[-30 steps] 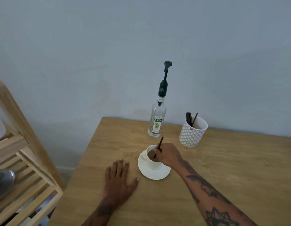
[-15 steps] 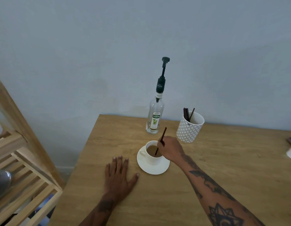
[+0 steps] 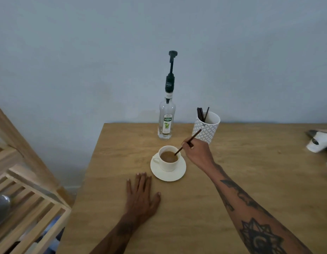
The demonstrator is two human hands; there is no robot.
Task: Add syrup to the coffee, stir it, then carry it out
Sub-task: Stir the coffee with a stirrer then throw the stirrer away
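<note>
- Your left hand [image 3: 141, 196] lies flat on the light wooden table [image 3: 232, 180], fingers straight, palm down, holding nothing, just short of the saucer.
- Round white saucer [image 3: 168, 174] sits beyond those fingertips; white ceramic cup [image 3: 168, 158] of milky brown coffee stands upright on it, handle pointing left.
- Your right hand [image 3: 196, 153], right of the cup, pinches a thin dark brown stir stick [image 3: 188, 142]; stick slants, lower tip dipped in the coffee.
- Behind that hand: white patterned holder cup [image 3: 205, 128] with more dark sticks.
- Clear glass syrup bottle [image 3: 166, 119] with black pump stands upright behind the cup, near the wall.
- Wooden slatted rack [image 3: 21, 180] at left, off the table.
</note>
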